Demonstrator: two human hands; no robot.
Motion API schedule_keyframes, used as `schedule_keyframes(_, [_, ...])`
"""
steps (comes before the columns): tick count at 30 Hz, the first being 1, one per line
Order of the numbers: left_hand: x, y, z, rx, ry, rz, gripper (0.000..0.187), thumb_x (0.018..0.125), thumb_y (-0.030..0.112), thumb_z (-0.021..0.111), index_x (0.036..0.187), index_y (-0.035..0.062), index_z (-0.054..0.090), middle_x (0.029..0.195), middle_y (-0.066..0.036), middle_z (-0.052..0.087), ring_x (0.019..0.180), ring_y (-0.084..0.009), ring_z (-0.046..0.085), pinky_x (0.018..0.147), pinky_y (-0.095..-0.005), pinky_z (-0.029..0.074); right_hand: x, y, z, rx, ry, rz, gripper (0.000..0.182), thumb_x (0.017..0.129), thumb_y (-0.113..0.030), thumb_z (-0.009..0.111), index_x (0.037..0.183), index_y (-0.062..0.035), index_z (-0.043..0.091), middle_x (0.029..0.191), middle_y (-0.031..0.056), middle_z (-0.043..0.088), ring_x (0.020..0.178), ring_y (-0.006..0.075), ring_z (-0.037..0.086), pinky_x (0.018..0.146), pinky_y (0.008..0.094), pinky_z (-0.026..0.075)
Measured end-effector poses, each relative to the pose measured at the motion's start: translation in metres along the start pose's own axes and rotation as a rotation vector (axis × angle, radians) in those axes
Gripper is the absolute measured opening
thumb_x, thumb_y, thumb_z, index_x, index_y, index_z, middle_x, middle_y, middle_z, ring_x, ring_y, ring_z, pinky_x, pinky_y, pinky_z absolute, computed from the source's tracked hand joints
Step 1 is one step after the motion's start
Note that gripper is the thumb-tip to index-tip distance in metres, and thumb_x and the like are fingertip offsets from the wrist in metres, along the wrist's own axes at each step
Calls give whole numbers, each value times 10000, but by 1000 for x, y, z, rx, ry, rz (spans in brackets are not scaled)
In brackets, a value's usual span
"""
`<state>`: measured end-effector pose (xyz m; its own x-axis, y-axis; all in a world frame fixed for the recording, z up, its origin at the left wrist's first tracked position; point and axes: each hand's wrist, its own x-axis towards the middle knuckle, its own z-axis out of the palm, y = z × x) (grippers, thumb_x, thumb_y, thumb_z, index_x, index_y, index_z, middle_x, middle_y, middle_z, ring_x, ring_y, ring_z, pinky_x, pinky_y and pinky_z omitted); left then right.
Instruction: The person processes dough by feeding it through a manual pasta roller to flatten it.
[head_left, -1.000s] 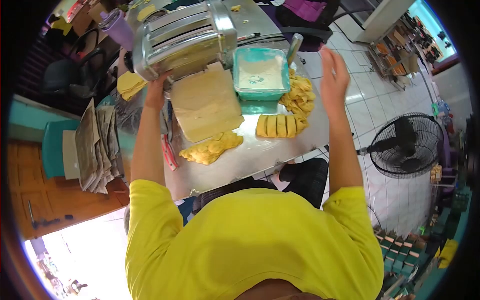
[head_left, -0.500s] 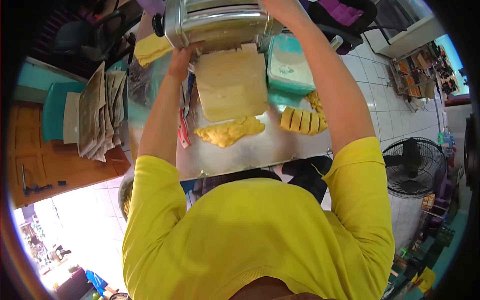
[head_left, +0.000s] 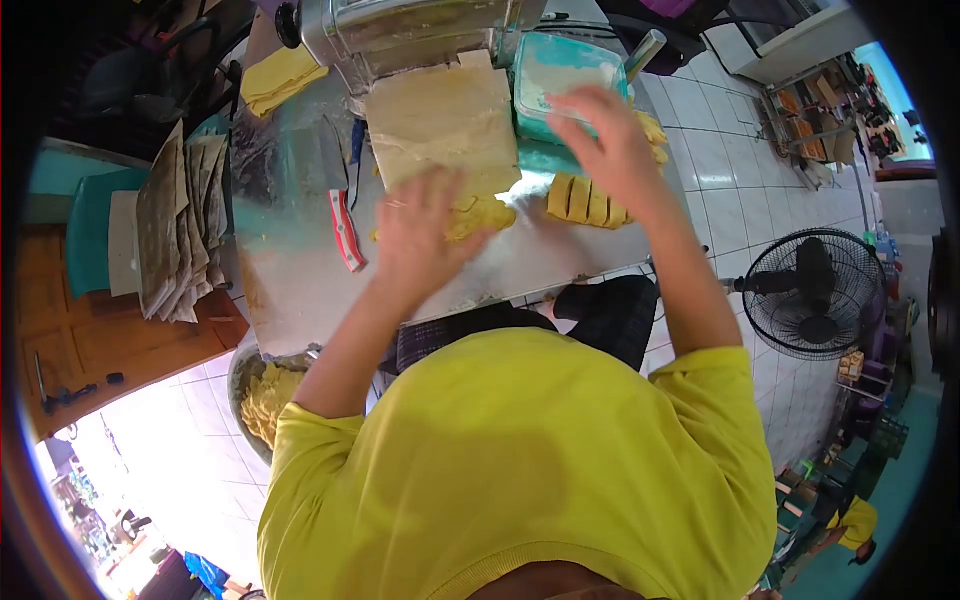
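Note:
My left hand (head_left: pixel 420 235), slightly blurred, lies with spread fingers over the left part of a lump of yellow dough (head_left: pixel 482 217). Above the near edge of a teal tub of white powder (head_left: pixel 570 70), my right hand (head_left: pixel 612 145) hangs with its fingers apart and nothing visible in them. Sliced yellow dough pieces (head_left: pixel 580 202) rest on the table just below that hand. A flat tan board (head_left: pixel 440 120) slopes from the metal roller machine (head_left: pixel 425 40) toward the dough lump. Left of my left hand is a red-handled knife (head_left: pixel 346 230).
Folded yellow dough sheets (head_left: pixel 280 80) lie at the table's far left. A bowl of yellow dough (head_left: pixel 270 400) stands below the near left corner. Stacked brown sheets (head_left: pixel 180 230) lean at left, and a black fan (head_left: pixel 815 293) stands at right. Another person (head_left: pixel 855 525) is at lower right.
Both hands have come back from the roller machine. My left hand has moved down to the dough lump, and my right hand to the teal tub.

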<state>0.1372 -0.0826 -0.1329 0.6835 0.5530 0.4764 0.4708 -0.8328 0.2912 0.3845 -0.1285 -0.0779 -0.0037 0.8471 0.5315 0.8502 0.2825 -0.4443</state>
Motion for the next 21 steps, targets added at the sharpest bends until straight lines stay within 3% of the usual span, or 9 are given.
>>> schedule_keyframes(2, [-6,18,5,47,-102,21,683,698,419,689,1241,78,453,1100,-139,505,970,-285,509,808,-398,375,-37,-5,10,63,-100,140,339,824,-300,580,1054,-51,579,990,130,568,936,294,527,801,396,411])
schedule_keyframes(4, [-8,15,22,101,-230,3,564,722,347,689,1165,59,492,1030,-133,529,923,-287,534,763,-393,397,-61,-2,20,-306,-255,115,335,813,-295,589,1079,-92,588,1051,116,551,1005,290,495,849,414,377])
schedule_keyframes(7, [-3,-3,37,17,-195,76,474,721,409,666,1043,84,540,860,-87,524,757,-259,548,668,-356,403,-74,-1,27,-280,-433,216,350,805,-285,592,1124,-142,580,1099,99,533,1049,284,470,877,425,351])
schedule_keyframes(11, [-4,-6,22,-182,76,115,414,681,291,737,967,60,546,803,-110,562,699,-295,558,618,-378,433,-74,1,20,-221,-535,148,411,768,-224,630,1169,-175,555,1156,113,506,1118,284,444,936,423,318])
schedule_keyframes(12, [-5,-7,14,-258,203,81,422,631,168,779,956,41,542,809,-128,578,696,-301,570,608,-378,451,-81,9,24,-244,-451,67,350,758,-221,637,1099,-161,587,1128,89,534,1127,259,457,920,426,352])
schedule_keyframes(16, [-12,-19,-44,-323,456,-64,391,648,2,762,967,24,537,802,-95,574,720,-202,589,614,-326,481,-69,11,18,-121,-483,198,304,745,-205,648,1039,-145,600,1074,93,575,999,292,542,869,416,403])
schedule_keyframes(17, [-22,-28,-54,-376,488,-255,355,680,-9,744,971,26,544,801,-84,573,721,-165,579,605,-324,483,-64,11,20,20,-444,342,280,767,-200,646,1029,-119,587,987,81,594,917,257,570,810,364,430])
schedule_keyframes(19, [-26,-51,-72,-115,543,-148,339,703,50,746,972,26,542,785,-97,563,663,-209,576,595,-327,478,-55,16,27,162,-396,476,261,789,-195,644,1019,-93,574,900,70,614,835,222,598,751,313,458])
schedule_keyframes(21, [-42,-68,-82,203,370,-257,334,741,161,728,979,22,538,791,-121,567,654,-284,580,577,-355,472,-52,21,40,928,-16,771,234,838,-238,624,925,-28,569,785,29,601,711,118,572,630,231,446])
